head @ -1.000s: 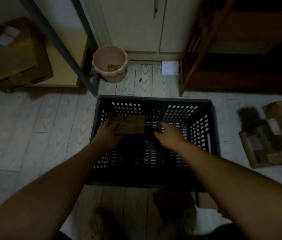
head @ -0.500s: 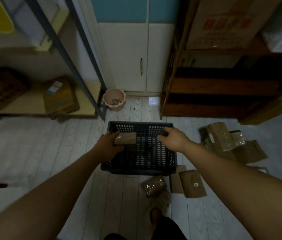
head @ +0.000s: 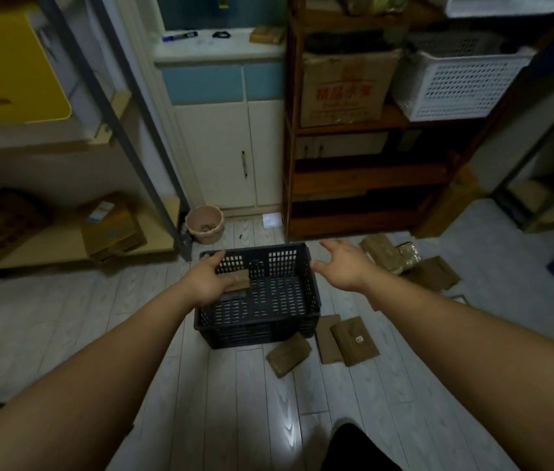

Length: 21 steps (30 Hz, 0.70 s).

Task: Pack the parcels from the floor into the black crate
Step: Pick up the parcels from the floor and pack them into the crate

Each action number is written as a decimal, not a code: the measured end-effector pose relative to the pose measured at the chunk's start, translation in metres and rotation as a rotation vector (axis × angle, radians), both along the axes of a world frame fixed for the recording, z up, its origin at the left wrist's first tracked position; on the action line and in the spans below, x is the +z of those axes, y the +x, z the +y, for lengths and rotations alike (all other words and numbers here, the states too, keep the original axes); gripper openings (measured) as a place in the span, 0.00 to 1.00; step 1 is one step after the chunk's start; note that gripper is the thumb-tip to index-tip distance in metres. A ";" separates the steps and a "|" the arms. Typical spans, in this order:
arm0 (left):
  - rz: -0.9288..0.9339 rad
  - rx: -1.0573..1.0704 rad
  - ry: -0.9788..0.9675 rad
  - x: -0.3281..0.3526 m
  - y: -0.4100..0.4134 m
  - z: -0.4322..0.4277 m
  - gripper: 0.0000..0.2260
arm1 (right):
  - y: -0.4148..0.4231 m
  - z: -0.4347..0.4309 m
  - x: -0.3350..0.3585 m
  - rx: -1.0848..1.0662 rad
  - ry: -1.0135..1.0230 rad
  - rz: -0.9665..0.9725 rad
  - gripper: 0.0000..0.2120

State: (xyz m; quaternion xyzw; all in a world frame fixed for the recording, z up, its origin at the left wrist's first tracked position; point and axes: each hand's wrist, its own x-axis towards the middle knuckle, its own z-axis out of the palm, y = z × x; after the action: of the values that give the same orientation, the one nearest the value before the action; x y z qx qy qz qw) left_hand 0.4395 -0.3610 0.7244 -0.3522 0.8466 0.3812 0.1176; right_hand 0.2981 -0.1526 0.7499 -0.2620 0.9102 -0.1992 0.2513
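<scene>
Head camera looks down on a black crate (head: 255, 334) of rigid plastic, rectangular, its walls and base pierced by rows of small slots. It stands on a pale plank floor (head: 228, 402) with a glossy wood grain. The left hand (head: 206, 283) reaches over the crate's 9 o'clock side and holds a brown parcel (head: 238, 279), a flat paper-wrapped block, inside the crate against that wall. The right hand (head: 343, 266) hangs free over the crate's 2 o'clock corner, fingers spread, holding nothing.

Three flat parcels (head: 355, 340) in matte brown paper lie on the floor at the crate's 5 o'clock, one with a small white label. A heap of parcels (head: 391, 254), some in shiny film, lies at 3 o'clock. A round pink bucket (head: 205, 223) sits at 11 o'clock. A dark wooden shelf (head: 363, 185) at 1 o'clock carries a cardboard box (head: 343, 86) and a white perforated basket (head: 455, 86).

Half a second ago the right hand touched the crate's far rim; now it has lifted off and swung rightward. The left hand still holds its parcel in the same spot, and the view takes in more of the room.
</scene>
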 end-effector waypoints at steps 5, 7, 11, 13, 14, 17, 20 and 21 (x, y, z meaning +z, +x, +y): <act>-0.005 0.055 0.009 0.001 -0.005 0.026 0.33 | -0.005 0.030 -0.006 0.078 0.031 0.015 0.25; -0.038 0.102 0.044 -0.011 -0.014 0.038 0.33 | -0.019 0.046 -0.020 0.124 0.069 -0.011 0.27; -0.031 0.118 0.132 -0.033 -0.023 0.061 0.24 | -0.040 0.067 -0.053 0.161 0.128 -0.042 0.29; -0.016 0.130 0.168 -0.052 -0.031 0.075 0.21 | -0.055 0.075 -0.078 0.182 0.147 -0.088 0.29; -0.025 0.129 0.181 -0.064 -0.033 0.080 0.19 | -0.061 0.077 -0.093 0.190 0.146 -0.108 0.29; -0.076 0.103 0.183 -0.116 -0.037 0.087 0.17 | -0.070 0.078 -0.143 0.168 0.140 -0.184 0.29; -0.158 0.096 0.196 -0.180 -0.041 0.087 0.24 | -0.071 0.070 -0.207 0.166 0.141 -0.234 0.26; -0.179 0.105 0.200 -0.207 -0.043 0.086 0.27 | -0.071 0.066 -0.233 0.170 0.134 -0.240 0.24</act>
State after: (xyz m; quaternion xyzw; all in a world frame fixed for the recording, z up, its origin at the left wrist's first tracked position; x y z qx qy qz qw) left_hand 0.3970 -0.2754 0.5179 -0.4150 0.7710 0.4364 0.2068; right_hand 0.2268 -0.0871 0.5168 -0.2949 0.8595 -0.1457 0.3912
